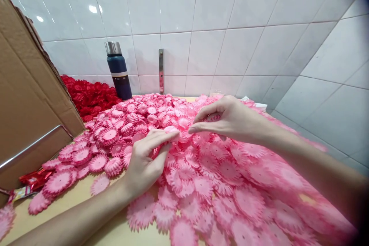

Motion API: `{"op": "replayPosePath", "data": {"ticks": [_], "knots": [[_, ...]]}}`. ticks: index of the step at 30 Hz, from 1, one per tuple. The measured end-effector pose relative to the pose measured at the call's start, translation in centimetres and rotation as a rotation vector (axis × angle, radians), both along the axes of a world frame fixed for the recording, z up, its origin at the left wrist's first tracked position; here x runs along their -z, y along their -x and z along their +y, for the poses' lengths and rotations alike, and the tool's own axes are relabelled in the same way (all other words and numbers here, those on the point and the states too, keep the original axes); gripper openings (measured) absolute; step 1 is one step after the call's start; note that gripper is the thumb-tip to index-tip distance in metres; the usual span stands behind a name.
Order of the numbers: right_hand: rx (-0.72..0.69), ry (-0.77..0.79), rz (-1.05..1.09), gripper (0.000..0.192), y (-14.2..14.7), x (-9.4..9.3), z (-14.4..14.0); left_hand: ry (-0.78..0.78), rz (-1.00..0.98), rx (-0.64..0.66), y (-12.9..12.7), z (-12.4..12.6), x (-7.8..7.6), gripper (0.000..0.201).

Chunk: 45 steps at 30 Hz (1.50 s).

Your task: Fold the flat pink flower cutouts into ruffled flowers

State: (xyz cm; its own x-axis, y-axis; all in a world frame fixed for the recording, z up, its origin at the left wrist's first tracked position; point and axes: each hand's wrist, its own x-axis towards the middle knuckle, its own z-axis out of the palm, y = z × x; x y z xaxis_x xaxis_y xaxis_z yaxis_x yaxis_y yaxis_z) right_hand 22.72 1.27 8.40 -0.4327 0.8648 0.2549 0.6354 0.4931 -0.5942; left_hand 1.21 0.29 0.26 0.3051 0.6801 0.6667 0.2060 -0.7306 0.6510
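A wide heap of pink paper flowers covers the tabletop. My left hand rests on the heap near its middle, fingers pinched on a pink flower piece. My right hand hovers just to the right of it, thumb and fingers closed on another pink flower. The fingertips of both hands nearly meet above the pile.
A pile of red paper flowers lies at the back left beside a dark blue flask against the white tiled wall. A cardboard box stands at the left, with red wrappers below it.
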Motion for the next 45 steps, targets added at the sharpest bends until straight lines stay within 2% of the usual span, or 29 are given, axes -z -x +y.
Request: {"op": "replayPosePath", "data": {"ticks": [5,12,16,20,23,25,28,30,32,33,34,36,37,41,45], "knots": [[-0.012,-0.057,-0.075,0.037,-0.3,0.4,0.5,-0.03,0.02,-0.02,0.1,-0.2,0.3,0.044],[-0.009,-0.056,-0.111,0.032,-0.5,0.6,0.6,-0.069,0.149,-0.025,0.3,-0.4,0.7,0.077],[-0.002,-0.07,-0.116,0.041,-0.6,0.8,0.6,-0.049,0.158,0.032,0.2,-0.6,0.6,0.085],[0.082,-0.076,-0.03,0.044,-0.7,1.3,0.9,-0.048,0.147,0.046,0.1,-0.6,0.2,0.076],[0.182,-0.145,0.021,0.036,-0.7,1.3,1.0,-0.067,0.121,0.008,0.0,-0.5,0.0,0.063],[0.192,-0.184,0.004,0.044,-0.8,1.1,0.9,-0.052,0.093,-0.003,0.0,-0.5,0.1,0.053],[0.182,-0.125,-0.009,0.055,-0.9,0.7,0.8,-0.01,0.029,-0.024,0.1,-0.3,0.3,0.039],[0.137,-0.028,0.007,0.045,-1.1,0.5,0.9,0.003,-0.02,-0.048,0.1,-0.1,0.5,0.033],[0.048,0.056,0.045,0.024,-1.3,0.6,1.1,0.002,-0.055,-0.08,0.2,0.1,0.6,0.029],[0.008,0.084,0.074,0.019,-1.4,0.7,1.3,-0.001,-0.065,-0.097,0.2,0.2,0.7,0.027],[-0.019,0.104,0.104,0.025,-1.5,0.8,1.5,-0.004,-0.072,-0.114,0.2,0.3,0.7,0.026],[-0.026,0.124,0.153,0.037,-1.5,1.1,1.7,-0.008,-0.074,-0.136,0.2,0.4,0.8,0.022],[-0.017,0.131,0.163,0.037,-1.6,1.2,1.7,-0.008,-0.069,-0.141,0.2,0.4,0.8,0.021],[0.015,0.12,0.14,0.019,-1.4,1.2,1.5,-0.005,-0.047,-0.133,0.2,0.3,0.9,0.022],[0.002,0.107,0.156,0.018,-1.2,1.2,1.3,-0.009,-0.04,-0.126,0.2,0.3,1.1,0.022]]}}
